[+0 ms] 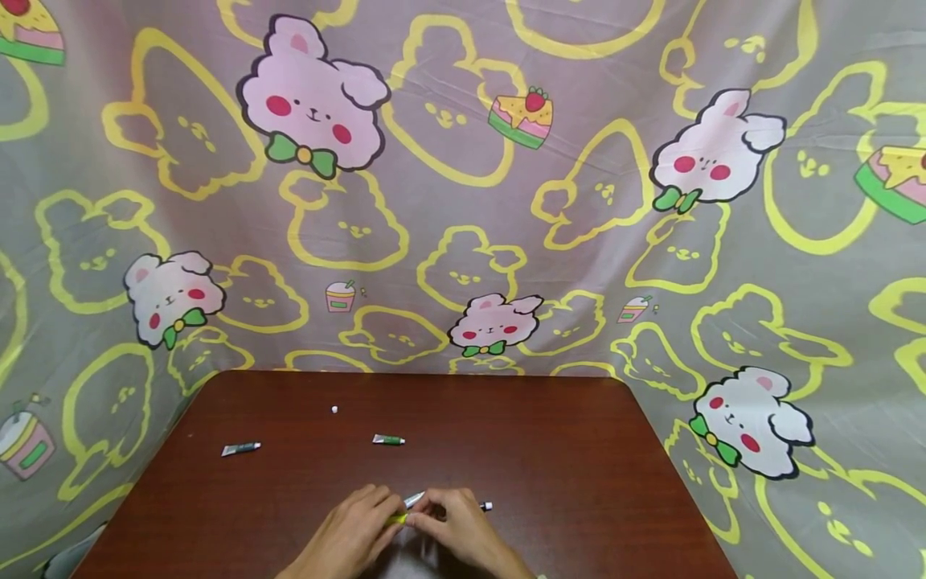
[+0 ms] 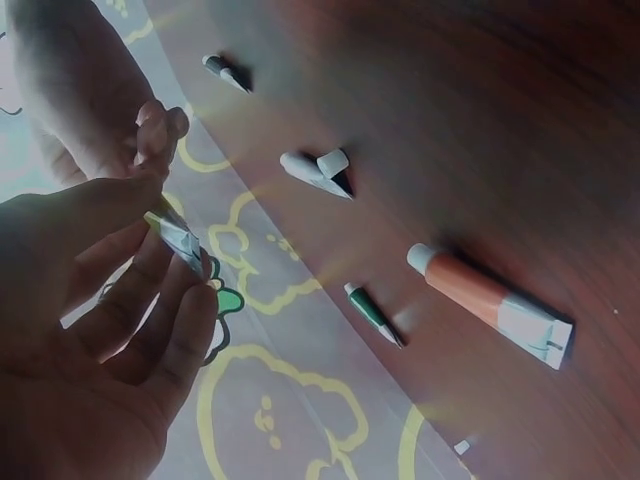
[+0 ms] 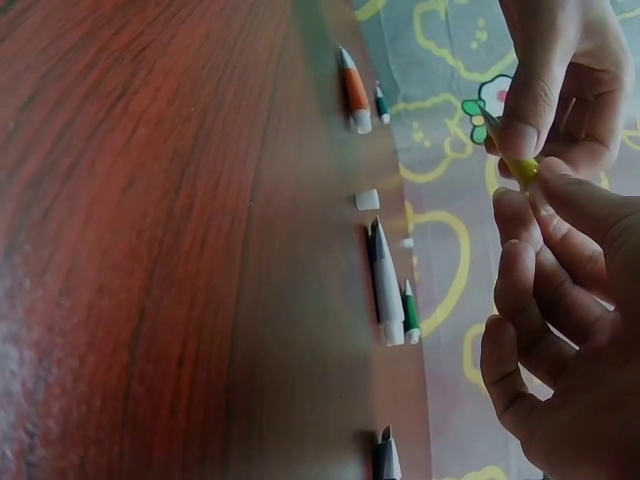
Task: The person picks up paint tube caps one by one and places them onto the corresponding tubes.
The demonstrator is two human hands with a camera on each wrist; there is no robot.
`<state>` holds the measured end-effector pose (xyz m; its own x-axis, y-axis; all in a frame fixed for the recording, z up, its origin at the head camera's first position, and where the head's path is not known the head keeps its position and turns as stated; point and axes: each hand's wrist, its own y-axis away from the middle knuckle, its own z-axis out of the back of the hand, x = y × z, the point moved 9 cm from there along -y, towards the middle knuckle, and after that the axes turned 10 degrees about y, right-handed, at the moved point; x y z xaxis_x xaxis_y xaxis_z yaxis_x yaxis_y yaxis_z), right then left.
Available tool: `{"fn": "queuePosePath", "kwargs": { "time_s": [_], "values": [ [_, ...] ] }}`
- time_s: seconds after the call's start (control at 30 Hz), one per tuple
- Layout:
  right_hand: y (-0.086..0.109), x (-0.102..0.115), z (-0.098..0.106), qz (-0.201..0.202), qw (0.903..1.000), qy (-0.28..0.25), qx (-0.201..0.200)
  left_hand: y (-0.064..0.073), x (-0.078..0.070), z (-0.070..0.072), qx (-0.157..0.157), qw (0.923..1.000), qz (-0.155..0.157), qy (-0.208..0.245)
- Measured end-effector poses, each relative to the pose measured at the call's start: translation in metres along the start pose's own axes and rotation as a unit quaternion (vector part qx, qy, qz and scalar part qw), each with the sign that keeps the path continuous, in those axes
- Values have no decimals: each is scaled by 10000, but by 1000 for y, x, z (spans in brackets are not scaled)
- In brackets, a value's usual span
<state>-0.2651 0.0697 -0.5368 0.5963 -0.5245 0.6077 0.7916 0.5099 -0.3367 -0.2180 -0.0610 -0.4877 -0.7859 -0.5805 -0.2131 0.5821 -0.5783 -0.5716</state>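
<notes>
My left hand (image 1: pixel 356 521) holds a small yellow paint tube (image 1: pixel 398 519) above the near part of the table. In the left wrist view, the tube's silver crimped end (image 2: pixel 180 240) shows between the left fingers. My right hand (image 1: pixel 463 523) meets it there, thumb and forefinger pinching the tube's yellow end (image 3: pixel 525 172). Those fingertips hide whether a cap is on. Just beyond the hands lies a white-silver tube (image 1: pixel 414 500), and a dark tube with a white cap (image 1: pixel 486 507) is partly behind the right hand. An orange tube (image 2: pixel 480 300) lies nearby, hidden in the head view.
A green tube (image 1: pixel 389 440) lies mid-table, with a dark teal tube (image 1: pixel 241 449) to its left. Farther back sits a small white cap (image 1: pixel 334 409). Another white cap (image 3: pixel 367 199) lies near the white-silver tube. Patterned cloth (image 1: pixel 463 201) surrounds the brown table (image 1: pixel 564 450).
</notes>
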Motion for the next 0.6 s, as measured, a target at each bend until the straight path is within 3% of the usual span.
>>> {"fn": "queuePosePath", "kwargs": {
  "time_s": [0.3, 0.6],
  "values": [
    [1, 0, 3, 48, 9999, 12, -146, -3, -3, 1, -84, 9999, -20, 108],
    [2, -2, 1, -10, 9977, -668, -126, -1, -4, 3, -350, 9991, -253, 39]
  ]
}}
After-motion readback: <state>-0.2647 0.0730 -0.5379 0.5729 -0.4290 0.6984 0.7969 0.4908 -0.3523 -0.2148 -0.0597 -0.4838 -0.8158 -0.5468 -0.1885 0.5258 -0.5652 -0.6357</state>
